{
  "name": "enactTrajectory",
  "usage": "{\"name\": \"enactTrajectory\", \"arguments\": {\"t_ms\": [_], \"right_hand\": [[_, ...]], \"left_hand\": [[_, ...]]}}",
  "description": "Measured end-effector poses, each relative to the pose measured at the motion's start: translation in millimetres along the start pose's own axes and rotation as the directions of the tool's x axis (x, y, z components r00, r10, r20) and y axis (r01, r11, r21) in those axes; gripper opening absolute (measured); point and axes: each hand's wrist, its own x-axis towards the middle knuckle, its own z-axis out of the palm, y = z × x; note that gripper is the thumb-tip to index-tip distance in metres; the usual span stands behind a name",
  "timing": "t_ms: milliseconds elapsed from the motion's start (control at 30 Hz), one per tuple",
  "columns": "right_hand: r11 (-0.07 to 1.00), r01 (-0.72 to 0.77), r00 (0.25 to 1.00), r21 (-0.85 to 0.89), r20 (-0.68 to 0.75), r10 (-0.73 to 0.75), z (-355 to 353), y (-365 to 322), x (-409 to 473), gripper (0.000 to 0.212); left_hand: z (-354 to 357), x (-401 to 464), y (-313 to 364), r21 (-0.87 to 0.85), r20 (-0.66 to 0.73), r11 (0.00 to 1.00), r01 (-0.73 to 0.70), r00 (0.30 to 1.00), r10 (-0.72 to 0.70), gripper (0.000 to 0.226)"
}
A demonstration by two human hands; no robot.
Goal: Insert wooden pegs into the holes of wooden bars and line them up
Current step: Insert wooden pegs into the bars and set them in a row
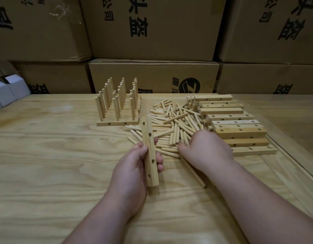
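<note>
My left hand (134,166) grips a wooden bar (150,152) with several empty holes, held on end and pointing away from me. My right hand (205,148) lies knuckles up on the near edge of a pile of loose wooden pegs (173,124), fingers curled down into the pegs; what they hold is hidden. Finished bars with upright pegs (117,103) stand lined up in rows at the back centre. A stack of empty bars (236,127) lies to the right of the pile.
The wooden table (46,155) carries everything. Cardboard boxes (152,32) are stacked in a wall right behind the table. White boxes (9,88) sit at the far left edge. A loose peg (194,173) lies under my right wrist.
</note>
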Motion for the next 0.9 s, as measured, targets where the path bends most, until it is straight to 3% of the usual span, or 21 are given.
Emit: {"name": "enactTrajectory", "arguments": {"t_ms": [400,667,800,900], "right_hand": [[0.999,0.021,0.997,0.028,0.075,-0.023,-4.5,-0.2,-5.1,0.034],[0.984,0.152,0.975,0.088,0.151,-0.164,-20.1,-6.4,-12.1,0.026],[0.924,0.307,0.888,0.227,0.280,-0.364,-42.0,-21.5,-28.3,0.027],[0.872,0.279,0.766,0.402,0.454,-0.454,-48.6,-33.8,-41.5,0.027]], "left_hand": [[-3.9,0.9,1.9,-0.111,0.013,0.994,0.019,1.000,-0.018,0.029],[-8.6,5.9,1.5,-0.211,-0.021,0.977,0.024,0.999,-0.029,0.026],[-10.4,6.3,3.9,-0.292,-0.008,0.956,0.035,0.999,-0.040,0.028],[-12.6,4.9,7.5,-0.380,0.011,0.924,0.029,1.000,-0.027,0.027]]}}
